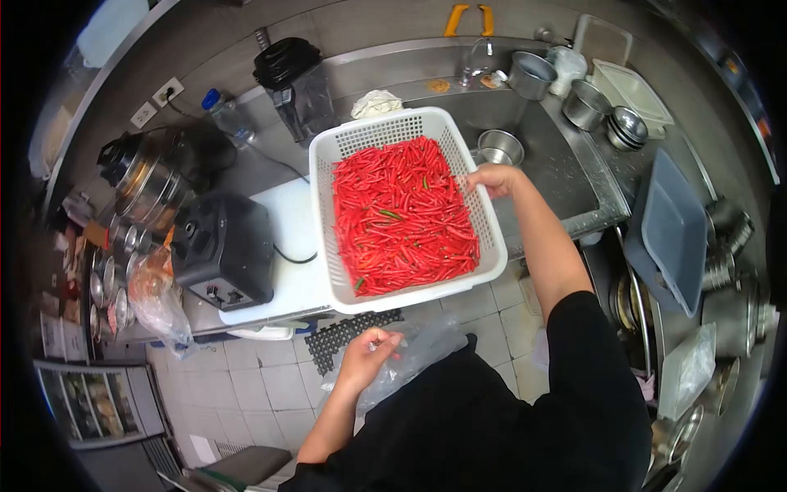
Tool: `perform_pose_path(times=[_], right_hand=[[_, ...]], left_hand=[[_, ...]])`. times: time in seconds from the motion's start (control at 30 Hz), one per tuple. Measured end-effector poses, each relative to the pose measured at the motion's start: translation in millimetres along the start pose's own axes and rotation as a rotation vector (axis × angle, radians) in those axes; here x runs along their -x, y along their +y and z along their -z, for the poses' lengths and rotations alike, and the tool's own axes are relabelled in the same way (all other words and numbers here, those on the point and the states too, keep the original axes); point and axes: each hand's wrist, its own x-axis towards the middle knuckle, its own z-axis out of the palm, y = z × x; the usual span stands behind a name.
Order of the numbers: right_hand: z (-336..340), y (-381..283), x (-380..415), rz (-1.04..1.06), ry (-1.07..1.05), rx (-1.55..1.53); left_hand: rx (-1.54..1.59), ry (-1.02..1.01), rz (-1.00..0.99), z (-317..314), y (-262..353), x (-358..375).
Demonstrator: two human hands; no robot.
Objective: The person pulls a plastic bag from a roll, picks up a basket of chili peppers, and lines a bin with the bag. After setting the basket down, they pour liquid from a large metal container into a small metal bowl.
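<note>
A white plastic basket (492, 266) is full of red chilies (402, 221), with a few green ones among them. My right hand (495, 179) is closed on the basket's right side wall. Below the basket, near my body, my left hand (370, 357) has its fingers pinched together on a clear plastic bag (422, 353), which hangs in front of my dark clothing. The basket's left part is over a white cutting board (287, 209) on the steel counter.
A black blender base (221, 250) stands left of the basket, and a blender jar (295, 90) behind it. The sink (549, 156) with a metal bowl (500, 148) lies to the right. Farther right is a grey tub (674, 225). A water bottle (229, 117) stands at the back left.
</note>
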Motion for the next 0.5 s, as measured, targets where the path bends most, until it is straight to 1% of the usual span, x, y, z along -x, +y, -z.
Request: perform_pose_path(times=[0.03,0.07,0.13,0.23,0.27,0.33,0.4,0.43,0.47,0.5], right_hand=[[7.7,-8.3,-3.5,-0.029,0.03,0.05],[12.0,-13.0,-11.6,-0.012,-0.015,0.025],[13.9,-25.1,-15.8,-0.066,0.051,0.019],[18.1,-18.9,-30.5,-0.033,0.09,0.046],[19.9,-12.8,-33.8,-0.004,0.116,0.04],[3.7,-14.9,-17.6,-0.014,0.12,0.026],[-3.3,-7.3,-16.1,0.043,0.208,0.056],[-9.5,-2.1,-16.0,0.121,0.27,0.048],[-13.8,-1.2,-9.9,0.147,0.287,0.08],[-29.4,-10.3,10.4,0.173,0.405,0.189]], left_hand=[[0.005,0.029,0.003,-5.4,0.1,3.3],[-0.027,0.052,0.0,-5.6,2.7,5.0],[-0.053,0.103,-0.011,-10.9,0.6,10.7],[0.011,0.16,-0.016,-22.2,-5.5,10.7],[0.008,0.137,0.004,-25.8,-3.3,7.7],[-0.005,0.106,0.021,-35.9,2.5,-3.9],[-0.079,0.015,-0.043,-48.9,3.2,-19.3],[-0.132,-0.035,-0.058,-52.6,-1.1,-28.4],[-0.14,-0.057,-0.061,-57.7,2.0,-33.6],[-0.217,-0.1,-0.076,-63.6,6.5,-40.3]])
